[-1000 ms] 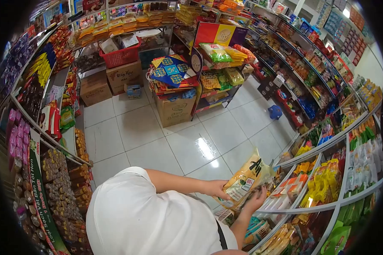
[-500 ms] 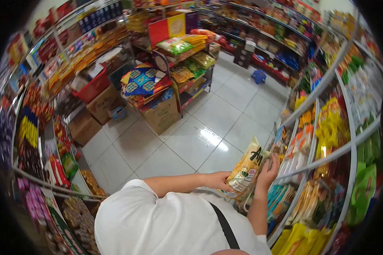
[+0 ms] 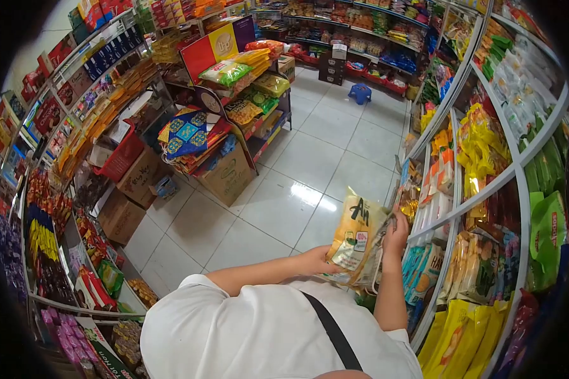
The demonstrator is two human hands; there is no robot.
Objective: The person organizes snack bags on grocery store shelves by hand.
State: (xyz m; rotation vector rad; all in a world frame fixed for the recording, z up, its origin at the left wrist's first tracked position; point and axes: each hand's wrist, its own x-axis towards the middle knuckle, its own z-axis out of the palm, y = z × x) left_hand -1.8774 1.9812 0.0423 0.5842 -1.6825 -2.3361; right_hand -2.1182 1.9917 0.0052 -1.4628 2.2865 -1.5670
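A cream-and-yellow snack bag (image 3: 355,232) with "An" in dark letters is held in front of me, upright and leaning slightly. My left hand (image 3: 317,261) grips its lower left corner, thumb in front. At the bag's right edge, the curled fingers of my right hand (image 3: 396,232) hold the side, partly hidden by the wrist and the wrapper. The packaging behind the bag is mostly covered. Just right of my right hand stands a shelf rack (image 3: 441,227) with packed goods.
Yellow packs (image 3: 464,335) and green bags (image 3: 548,230) fill the right shelves. Ahead, a display stand (image 3: 259,136) carries snack bags, beside a cardboard box (image 3: 231,174) topped with colourful packs. A blue stool (image 3: 360,94) stands farther back on the tiled floor (image 3: 303,158). More shelves line the left.
The view has shifted, with the shelves and stand appearing farther left. The bag has turned more upright and moved slightly left; both hands stay on it.
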